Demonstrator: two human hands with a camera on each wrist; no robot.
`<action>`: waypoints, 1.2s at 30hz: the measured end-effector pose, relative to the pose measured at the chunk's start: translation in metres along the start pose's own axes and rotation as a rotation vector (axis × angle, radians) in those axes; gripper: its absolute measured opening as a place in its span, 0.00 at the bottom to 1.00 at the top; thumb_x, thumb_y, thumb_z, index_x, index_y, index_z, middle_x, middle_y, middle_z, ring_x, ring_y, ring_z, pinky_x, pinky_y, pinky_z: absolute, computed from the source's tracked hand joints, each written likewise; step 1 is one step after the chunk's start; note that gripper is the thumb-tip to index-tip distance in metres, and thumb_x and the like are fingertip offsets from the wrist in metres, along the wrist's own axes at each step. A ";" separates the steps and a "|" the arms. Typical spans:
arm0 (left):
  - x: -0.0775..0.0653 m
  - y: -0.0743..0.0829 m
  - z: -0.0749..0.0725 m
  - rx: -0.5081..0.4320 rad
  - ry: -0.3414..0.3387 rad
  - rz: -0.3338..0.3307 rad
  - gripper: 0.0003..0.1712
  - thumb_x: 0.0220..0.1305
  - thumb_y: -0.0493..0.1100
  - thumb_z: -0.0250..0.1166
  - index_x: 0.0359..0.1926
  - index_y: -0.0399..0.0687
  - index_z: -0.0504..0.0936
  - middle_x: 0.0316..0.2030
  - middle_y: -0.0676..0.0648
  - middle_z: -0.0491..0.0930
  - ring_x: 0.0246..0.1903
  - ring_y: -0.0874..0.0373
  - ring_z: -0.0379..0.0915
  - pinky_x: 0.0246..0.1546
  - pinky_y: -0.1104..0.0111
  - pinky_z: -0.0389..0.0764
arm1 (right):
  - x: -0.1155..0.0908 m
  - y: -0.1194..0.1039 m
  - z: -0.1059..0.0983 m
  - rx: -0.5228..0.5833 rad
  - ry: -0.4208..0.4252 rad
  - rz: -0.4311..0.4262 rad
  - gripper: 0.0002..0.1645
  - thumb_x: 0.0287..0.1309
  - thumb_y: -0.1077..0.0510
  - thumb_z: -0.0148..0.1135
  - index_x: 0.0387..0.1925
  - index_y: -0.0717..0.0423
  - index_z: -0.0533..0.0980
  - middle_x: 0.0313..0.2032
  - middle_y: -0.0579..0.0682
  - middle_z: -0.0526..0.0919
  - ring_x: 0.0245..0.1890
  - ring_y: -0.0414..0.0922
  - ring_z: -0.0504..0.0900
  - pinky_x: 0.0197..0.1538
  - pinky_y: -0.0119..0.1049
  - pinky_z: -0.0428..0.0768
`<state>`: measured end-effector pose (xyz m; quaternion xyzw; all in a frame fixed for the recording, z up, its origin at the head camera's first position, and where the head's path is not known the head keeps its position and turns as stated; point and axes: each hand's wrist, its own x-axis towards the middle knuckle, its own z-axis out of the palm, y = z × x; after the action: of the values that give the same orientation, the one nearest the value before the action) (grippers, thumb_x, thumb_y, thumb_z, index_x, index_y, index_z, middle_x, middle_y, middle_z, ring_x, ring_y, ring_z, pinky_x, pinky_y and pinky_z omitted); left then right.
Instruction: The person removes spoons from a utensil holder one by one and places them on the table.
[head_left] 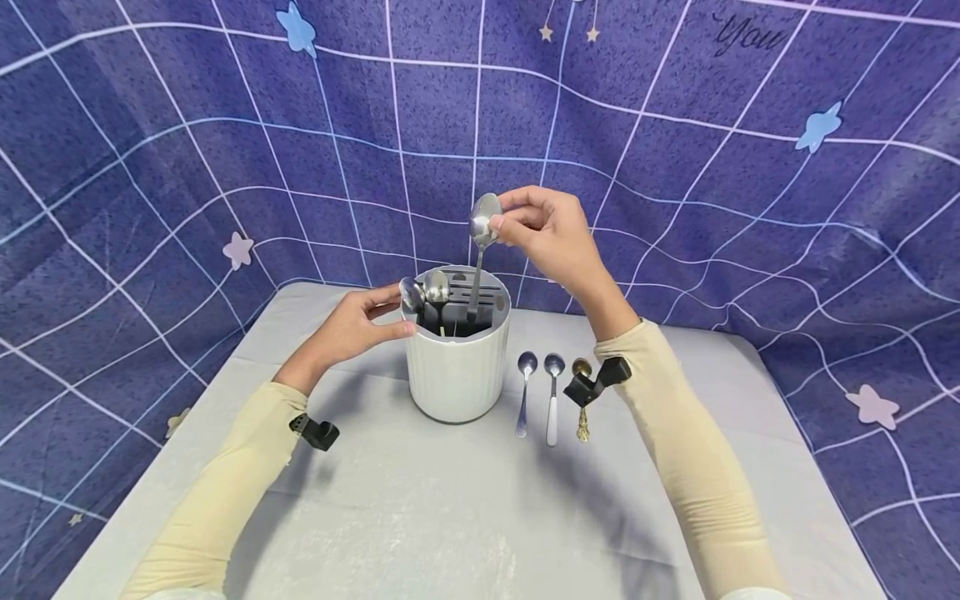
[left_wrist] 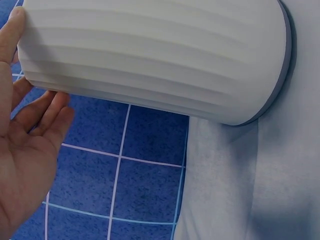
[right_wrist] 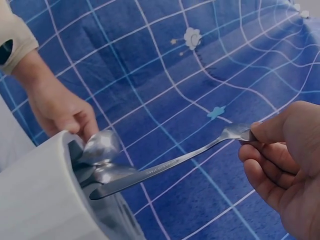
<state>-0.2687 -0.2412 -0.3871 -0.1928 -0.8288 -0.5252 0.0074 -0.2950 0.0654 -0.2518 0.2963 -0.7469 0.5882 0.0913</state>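
My right hand (head_left: 551, 233) pinches a steel spoon (head_left: 483, 221) by its bowl between thumb and fingers. The spoon's handle points down, its end over the opening of a white ribbed utensil holder (head_left: 453, 379). In the right wrist view, that handle (right_wrist: 165, 167) overlaps two spoon bowls at the holder's mouth. My left hand (head_left: 360, 325) rests on the holder's left side, thumb near the front of the rim and fingers farther back. Two other spoons (head_left: 437, 287) stand in the holder, bowls up. The left wrist view shows the fingertips (left_wrist: 64, 99) along the holder's side.
Right of the holder lie a steel spoon (head_left: 522, 392), a white-handled spoon (head_left: 552, 400) and a gold spoon (head_left: 582, 423), partly covered by the black wrist camera (head_left: 596, 382). A grey slotted insert (head_left: 487, 296) covers part of the holder's top. Behind the grey-white table (head_left: 390, 500) hangs a blue gridded cloth (head_left: 675, 167).
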 end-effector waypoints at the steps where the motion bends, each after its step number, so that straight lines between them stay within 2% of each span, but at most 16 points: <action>1: 0.000 0.000 0.000 0.000 0.001 0.000 0.38 0.64 0.38 0.73 0.71 0.33 0.69 0.74 0.36 0.62 0.69 0.39 0.67 0.70 0.62 0.72 | 0.001 -0.002 -0.001 0.000 0.003 -0.001 0.12 0.62 0.67 0.69 0.46 0.68 0.82 0.33 0.55 0.90 0.31 0.44 0.87 0.36 0.30 0.87; 9: 0.000 -0.002 0.000 0.010 0.001 -0.013 0.39 0.64 0.39 0.73 0.72 0.34 0.68 0.75 0.37 0.63 0.70 0.40 0.66 0.70 0.60 0.71 | 0.001 -0.013 -0.014 0.009 0.039 -0.037 0.11 0.62 0.69 0.68 0.45 0.69 0.82 0.32 0.54 0.90 0.29 0.40 0.87 0.36 0.29 0.86; 14: 0.001 -0.003 -0.001 0.014 0.002 -0.019 0.40 0.64 0.40 0.74 0.73 0.34 0.68 0.75 0.37 0.62 0.70 0.41 0.66 0.71 0.59 0.70 | -0.001 -0.017 -0.024 0.042 0.062 -0.033 0.10 0.61 0.70 0.68 0.44 0.71 0.82 0.32 0.52 0.90 0.30 0.39 0.89 0.39 0.29 0.88; 21: 0.001 -0.003 -0.001 0.015 0.001 -0.025 0.41 0.64 0.41 0.74 0.73 0.34 0.67 0.75 0.38 0.62 0.70 0.41 0.66 0.70 0.59 0.71 | -0.009 -0.019 -0.037 0.007 0.097 -0.022 0.11 0.61 0.69 0.68 0.45 0.72 0.82 0.30 0.47 0.90 0.29 0.38 0.88 0.37 0.26 0.87; 31: 0.001 -0.003 0.000 0.002 0.008 -0.024 0.39 0.64 0.39 0.73 0.72 0.32 0.68 0.75 0.39 0.62 0.70 0.41 0.66 0.68 0.66 0.73 | -0.025 0.000 -0.058 -0.080 0.128 0.026 0.14 0.62 0.66 0.68 0.48 0.70 0.82 0.28 0.43 0.89 0.29 0.37 0.87 0.32 0.23 0.82; 36: 0.002 -0.003 0.000 0.008 0.007 -0.025 0.39 0.64 0.39 0.73 0.72 0.33 0.69 0.75 0.39 0.62 0.70 0.41 0.66 0.69 0.65 0.72 | -0.032 0.016 -0.071 -0.107 0.135 0.054 0.14 0.64 0.65 0.67 0.50 0.70 0.82 0.30 0.43 0.90 0.31 0.37 0.87 0.37 0.24 0.84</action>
<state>-0.2714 -0.2422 -0.3894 -0.1808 -0.8333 -0.5224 0.0044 -0.2928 0.1443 -0.2595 0.2306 -0.7771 0.5682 0.1414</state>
